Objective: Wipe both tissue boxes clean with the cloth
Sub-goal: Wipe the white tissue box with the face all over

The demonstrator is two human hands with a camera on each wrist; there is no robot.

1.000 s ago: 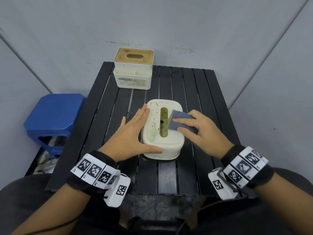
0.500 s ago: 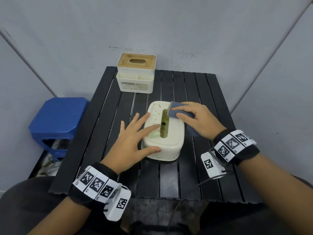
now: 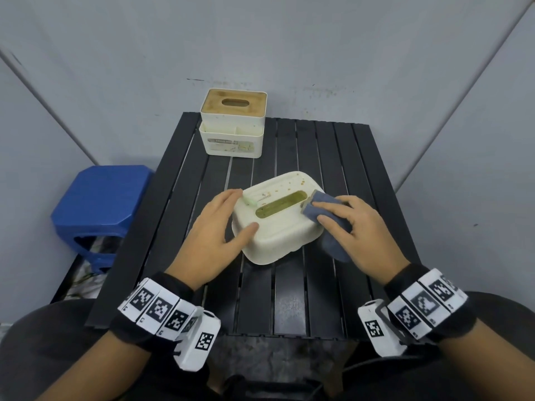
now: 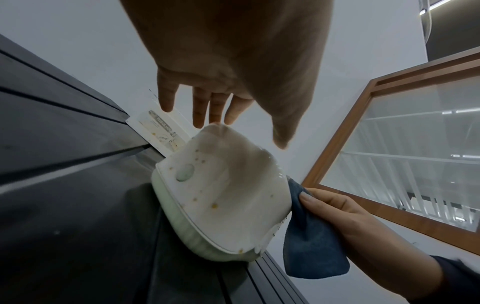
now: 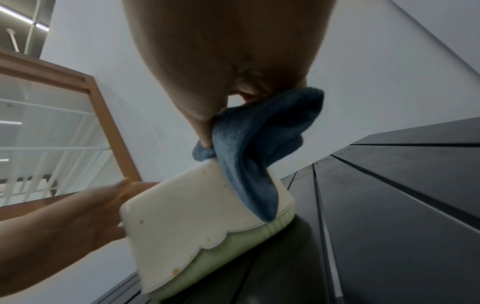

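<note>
A white rounded tissue box (image 3: pixel 278 235) (image 4: pixel 228 201) (image 5: pixel 187 222) with brown specks and a green-rimmed slot lies askew in the middle of the black slatted table (image 3: pixel 289 299). My left hand (image 3: pixel 231 215) (image 4: pixel 221 92) steadies its left end with straight fingers on the far corner and the thumb on the near side. My right hand (image 3: pixel 344 218) (image 5: pixel 221 72) pinches a blue cloth (image 3: pixel 334 247) (image 4: pixel 311 246) (image 5: pixel 254 144) and presses it on the box's right end, beside the slot. The second tissue box (image 3: pixel 233 128) (image 4: pixel 161 127), white with a wooden lid, stands at the table's back left.
A blue plastic stool (image 3: pixel 98 198) stands left of the table. Grey walls close in behind and on both sides. A wood-framed glass panel (image 4: pixel 389 144) shows in the wrist views. My knees are under the table's front edge.
The white box has turned from lengthwise to diagonal on the table. My left hand shifted from its top to its left corner. My right hand slid the cloth to the slot's right end.
</note>
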